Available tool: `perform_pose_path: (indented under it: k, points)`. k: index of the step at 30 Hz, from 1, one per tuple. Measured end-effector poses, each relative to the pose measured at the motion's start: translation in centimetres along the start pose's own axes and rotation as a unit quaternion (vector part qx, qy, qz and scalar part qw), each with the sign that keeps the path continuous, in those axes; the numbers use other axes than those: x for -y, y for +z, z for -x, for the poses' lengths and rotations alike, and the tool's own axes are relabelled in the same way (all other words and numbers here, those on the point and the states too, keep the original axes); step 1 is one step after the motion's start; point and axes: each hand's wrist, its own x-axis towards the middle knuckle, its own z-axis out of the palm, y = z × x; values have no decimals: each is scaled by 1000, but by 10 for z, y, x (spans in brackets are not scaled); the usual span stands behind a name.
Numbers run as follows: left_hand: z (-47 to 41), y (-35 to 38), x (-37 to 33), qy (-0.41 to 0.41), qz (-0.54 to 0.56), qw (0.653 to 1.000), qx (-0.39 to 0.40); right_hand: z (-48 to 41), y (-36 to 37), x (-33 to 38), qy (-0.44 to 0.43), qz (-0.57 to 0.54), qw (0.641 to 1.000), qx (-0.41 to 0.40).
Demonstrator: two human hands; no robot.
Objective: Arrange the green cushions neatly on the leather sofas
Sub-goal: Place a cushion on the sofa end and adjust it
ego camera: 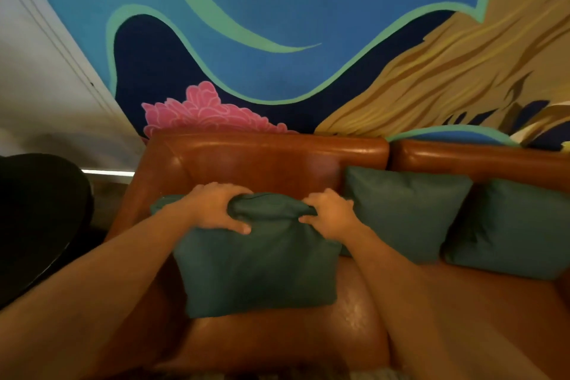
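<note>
cushion gripped at top edge by left hand and right hand, fingers clenched; stood on sofa.

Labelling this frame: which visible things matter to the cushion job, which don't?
Job:
held cushion
left hand
right hand
middle cushion
right cushion
left sofa
right sofa

Not job:
wall mural
dark object, far left

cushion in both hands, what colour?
Dark teal green, plain, no pattern; the held cushion shows clearly in the head view.
</note>
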Motion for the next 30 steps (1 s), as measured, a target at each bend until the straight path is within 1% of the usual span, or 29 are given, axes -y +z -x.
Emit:
perform_pose_path:
  k: [2, 4, 6, 8, 9, 11, 13, 14, 16, 19, 23, 26, 30]
  points:
    - [2, -2, 25, -42, -58, 996, 46, -6, 13, -16, 5, -48, 999, -12]
    - [0, 2, 42, -82, -61, 993, 62, -14, 21, -31, -7, -75, 997, -16]
    - [-15, 8, 46, -91, -57, 994, 32, -30, 22, -48, -16, -104, 994, -12]
    - [-31, 8, 42, -97, -49, 994, -23, -46, 18, -61, -1, -151, 989, -4]
    - [-39, 6, 41, -107, -50, 992, -48, -54, 16, -66, 9, -153, 988, -1]
    - [-50, 4, 35, -150, -71, 983, -83, -73, 10, -76, 46, -75, 996, 0]
    - [-54, 6, 27, -209, -63, 971, -96, -90, 2, -79, 67, 5, 998, 2]
    - [-55, 8, 22, -221, -52, 969, -101, -96, -3, -76, 64, 32, 997, 8]
    - [-54, 12, 10, -232, -36, 967, -101, -109, -11, -71, 26, 60, 998, 22]
    - [-48, 20, -7, -250, 12, 961, -122, -119, -17, -61, -21, 58, 997, 34]
    - [-39, 31, -33, -282, 79, 943, -155, -117, -14, -39, -61, 39, 995, 70]
    - [-26, 41, -52, -299, 112, 934, -162, -105, -5, -22, -83, 22, 993, 80]
    - [1, 59, -72, -313, 128, 927, -163, -80, 11, -3, -94, 15, 990, 106]
